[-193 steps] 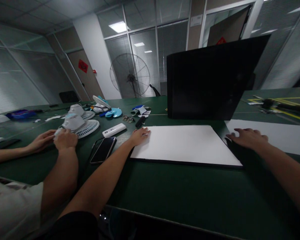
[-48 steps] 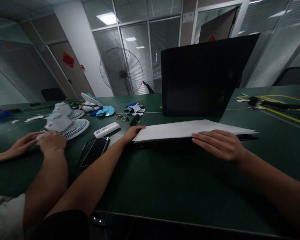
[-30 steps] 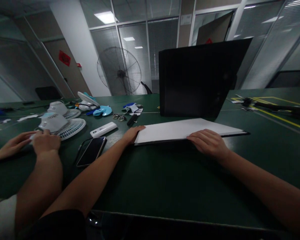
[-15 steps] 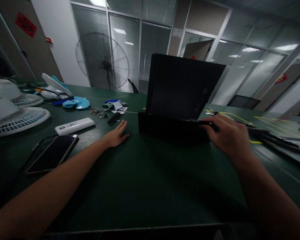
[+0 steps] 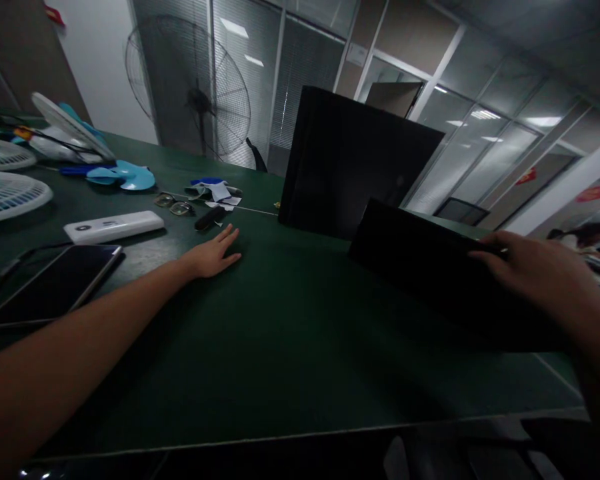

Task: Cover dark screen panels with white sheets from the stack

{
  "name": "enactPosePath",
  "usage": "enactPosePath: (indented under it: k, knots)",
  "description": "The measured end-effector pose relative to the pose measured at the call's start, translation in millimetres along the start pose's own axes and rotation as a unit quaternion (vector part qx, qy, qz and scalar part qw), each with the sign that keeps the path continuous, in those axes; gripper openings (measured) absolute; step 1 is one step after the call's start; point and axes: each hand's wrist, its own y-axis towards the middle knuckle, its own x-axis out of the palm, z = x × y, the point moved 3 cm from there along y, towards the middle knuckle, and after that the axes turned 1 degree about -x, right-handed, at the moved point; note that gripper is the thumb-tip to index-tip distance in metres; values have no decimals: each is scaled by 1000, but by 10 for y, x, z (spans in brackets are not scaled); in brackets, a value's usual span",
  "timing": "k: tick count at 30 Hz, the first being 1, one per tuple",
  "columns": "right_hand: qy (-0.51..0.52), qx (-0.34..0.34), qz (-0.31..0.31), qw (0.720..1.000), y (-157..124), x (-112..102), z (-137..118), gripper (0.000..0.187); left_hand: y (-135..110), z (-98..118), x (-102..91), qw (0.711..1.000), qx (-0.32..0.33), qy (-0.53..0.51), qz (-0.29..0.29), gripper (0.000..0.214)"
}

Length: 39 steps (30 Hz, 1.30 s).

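Observation:
My right hand (image 5: 540, 267) pinches the top edge of a dark, flat black panel (image 5: 420, 260), thumb on the near side. The panel is tilted, and its lower part merges into shadow. Behind it a large black box-like piece (image 5: 350, 167) stands upright on the green table (image 5: 270, 347); its exact kind cannot be made out. My left hand (image 5: 211, 255) lies flat on the table with its fingers apart and holds nothing. Just beyond its fingertips is a small black elongated object (image 5: 210, 218).
To the left are a white oblong device (image 5: 115, 227), a dark-screened phone (image 5: 55, 283), eyeglasses (image 5: 174, 203), crumpled cloths (image 5: 217, 192), blue fan blades (image 5: 125, 175) and white fan grilles (image 5: 13, 195). A large standing fan (image 5: 199, 100) is behind the table.
My right hand has drawn the black panel right and toward me, away from the upright black piece. My left hand stays flat on the table. The view has turned right.

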Motion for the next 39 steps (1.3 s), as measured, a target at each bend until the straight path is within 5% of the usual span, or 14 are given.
enactPosePath:
  k: [14,24,28,31,35,39]
  knots:
    - [-46,-8,-91,995,393,353,0,43,9,-11,6,1000,14,13,8,89]
    - [-62,-32,-50,996,273,279,-160,34,-14,-1,-29,1000,13,0,10,89]
    - [-52,-78,3,996,-45,40,-536,31,-9,-25,-16,999,17,-27,12,91]
    - [-3,-171,100,980,-443,-230,-969,32,24,-72,0,997,12,-63,36,90]
    - [117,-334,186,916,-1016,-544,-1604,30,57,-115,-14,989,3,-118,86,87]
    - [175,-443,175,862,-1402,-541,-2236,34,28,-111,-78,976,-25,-184,111,94]
